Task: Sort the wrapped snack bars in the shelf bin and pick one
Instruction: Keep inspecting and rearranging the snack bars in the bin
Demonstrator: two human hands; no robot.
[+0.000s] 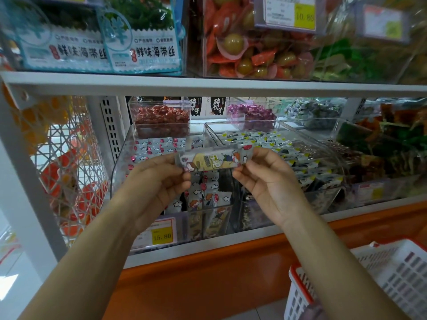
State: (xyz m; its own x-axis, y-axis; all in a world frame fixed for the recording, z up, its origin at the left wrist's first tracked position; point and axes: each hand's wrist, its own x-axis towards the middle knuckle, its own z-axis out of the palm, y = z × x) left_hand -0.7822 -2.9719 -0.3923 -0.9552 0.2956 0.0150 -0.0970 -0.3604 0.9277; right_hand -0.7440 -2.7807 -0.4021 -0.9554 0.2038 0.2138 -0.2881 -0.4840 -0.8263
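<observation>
At the centre of the frame, both hands held one wrapped snack bar [209, 160] level, in front of the shelf bin [119, 172]. The left hand [159, 181] pinched the bar's left end between thumb and fingers, and the right hand [265, 179] pinched its right end the same way. The wrapper was glossy and oblong with clear crimped ends. It showed a cartoon figure with orange hair and a yellow panel whose writing was too blurred to read.

The bin was clear hard plastic, and behind the hands it held more bars [208, 197] in white wrappers printed with clouds and red balloons, several standing upright at the front. A yellow price label [162, 236] on its front, lower centre, read 15.80.

On the white shelf [208, 85] above, at upper left, blue-and-white seaweed packs [152, 51] were printed 鲜味海带丝. A second yellow label [305, 17] at upper right read 10.80.

A white slotted plastic basket [397, 271] with a red rim sat at lower right.
</observation>
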